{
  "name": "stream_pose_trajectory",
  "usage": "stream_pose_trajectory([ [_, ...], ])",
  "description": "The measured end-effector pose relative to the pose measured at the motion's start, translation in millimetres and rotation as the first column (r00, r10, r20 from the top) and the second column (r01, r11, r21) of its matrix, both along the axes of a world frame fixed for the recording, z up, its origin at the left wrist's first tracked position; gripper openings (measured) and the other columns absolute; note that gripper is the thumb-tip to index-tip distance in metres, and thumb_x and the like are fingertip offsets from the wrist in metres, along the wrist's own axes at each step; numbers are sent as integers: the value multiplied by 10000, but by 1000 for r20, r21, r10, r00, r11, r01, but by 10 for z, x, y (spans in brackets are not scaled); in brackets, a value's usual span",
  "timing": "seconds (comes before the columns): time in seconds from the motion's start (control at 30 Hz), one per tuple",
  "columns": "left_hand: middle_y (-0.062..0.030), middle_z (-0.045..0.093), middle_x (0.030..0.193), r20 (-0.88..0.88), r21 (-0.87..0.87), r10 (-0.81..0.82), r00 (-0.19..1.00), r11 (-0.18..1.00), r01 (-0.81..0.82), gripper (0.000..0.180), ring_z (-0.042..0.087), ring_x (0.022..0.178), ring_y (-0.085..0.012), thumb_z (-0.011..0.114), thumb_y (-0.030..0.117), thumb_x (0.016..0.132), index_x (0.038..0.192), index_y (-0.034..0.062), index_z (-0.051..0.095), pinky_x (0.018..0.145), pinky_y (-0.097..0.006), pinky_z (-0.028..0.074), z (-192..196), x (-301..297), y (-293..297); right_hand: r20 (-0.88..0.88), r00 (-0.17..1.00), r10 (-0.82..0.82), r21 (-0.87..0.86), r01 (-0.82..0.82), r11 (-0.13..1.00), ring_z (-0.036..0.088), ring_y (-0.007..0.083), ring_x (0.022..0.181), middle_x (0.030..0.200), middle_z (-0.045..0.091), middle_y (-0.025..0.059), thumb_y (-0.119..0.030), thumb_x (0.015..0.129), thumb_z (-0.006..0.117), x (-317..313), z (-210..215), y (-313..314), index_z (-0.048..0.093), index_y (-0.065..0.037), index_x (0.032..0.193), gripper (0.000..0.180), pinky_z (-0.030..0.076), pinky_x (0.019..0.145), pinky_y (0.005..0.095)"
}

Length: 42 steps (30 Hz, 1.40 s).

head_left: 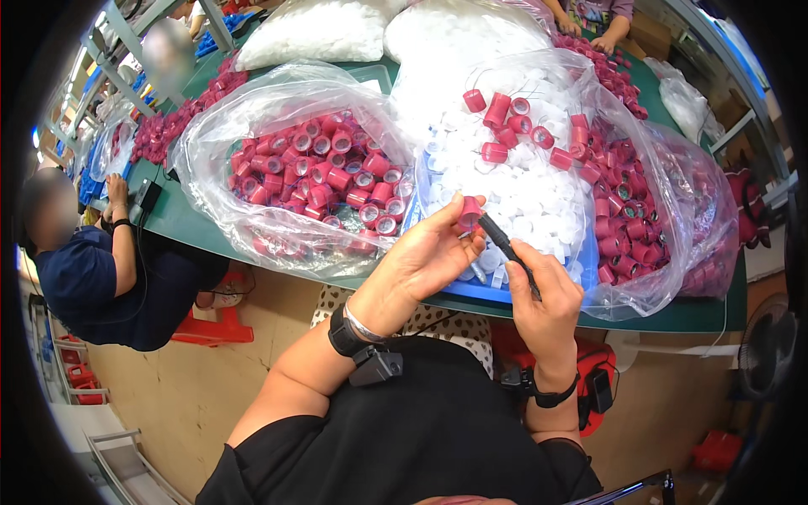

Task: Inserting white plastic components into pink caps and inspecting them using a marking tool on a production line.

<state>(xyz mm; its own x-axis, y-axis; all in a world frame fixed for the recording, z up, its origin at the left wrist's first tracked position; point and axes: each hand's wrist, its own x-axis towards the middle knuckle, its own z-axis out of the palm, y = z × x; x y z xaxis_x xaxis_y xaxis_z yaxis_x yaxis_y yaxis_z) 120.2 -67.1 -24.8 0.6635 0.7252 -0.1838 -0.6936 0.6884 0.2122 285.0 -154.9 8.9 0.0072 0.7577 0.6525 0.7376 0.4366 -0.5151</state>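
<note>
Left hand [421, 259]: fingertips pinch a red cup [470, 212] over the blue tray [484, 292].
Right hand [547, 299]: fingers grip a black tool [505, 242].
Tool tip: at the cup's edge, apparently working it.
Cup: likely needs steady holding next.

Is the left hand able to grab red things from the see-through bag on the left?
Probably yes: the clear bag gapes open and its red cups lie nearby. The left hand holds one red cup, though, so it may need to release that.
</note>
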Motion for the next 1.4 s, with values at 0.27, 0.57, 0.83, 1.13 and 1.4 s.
stream_pose_trajectory([
  [0.27, -102, 604, 1066, -144, -6, 150, 978, 988, -153, 335, 579, 1024, -201, 607, 197, 947, 1183, -29, 533, 860, -333, 482, 75, 53, -68, 57, 998, -37, -62, 41, 997, 562, 238, 485, 686, 599, 77, -61, 827, 699, -103, 49, 0, 675, -58, 1030, 204, 422, 444, 334],
  [0.57, -76, 592, 931, -207, 240, 171, 963, 963, -120, 229, 552, 916, -171, 499, 233, 972, 1056, 33, 570, 863, -304, 436, 49, 107, -15, 36, 999, -6, -100, 10, 995, 579, 242, 498, 701, 615, 91, -68, 846, 680, -144, 56, 74, 668, -37, 1019, 176, 436, 445, 336],
  [0.83, -2, 533, 835, -412, 552, 534, 738, 791, -264, 195, 471, 801, -87, 485, 215, 986, 931, 53, 579, 764, -243, 401, -69, 436, -105, -68, 998, -2, -80, -4, 997, 657, 302, 711, 838, 678, 165, 22, 835, 654, -194, 49, 58, 674, 26, 1007, 174, 503, 634, 363],
  [1.13, 13, 482, 798, -402, 669, 615, 678, 703, -241, 178, 444, 760, -68, 457, 193, 1005, 961, 45, 547, 700, -226, 386, -11, 375, -177, 304, 951, 64, 102, -100, 990, 575, 253, 561, 742, 630, 152, 24, 827, 679, -46, -113, 128, 664, 51, 1022, 197, 401, 472, 354],
  [1.4, 29, 433, 750, -382, 802, 692, 612, 577, -152, 150, 386, 700, -58, 477, 184, 996, 999, 39, 517, 621, -242, 365, 35, 411, -215, -370, 928, 32, -56, -56, 997, 591, 218, 599, 784, 644, 156, 27, 876, 630, -10, -509, 122, 647, 79, 1034, 168, 443, 534, 319],
])
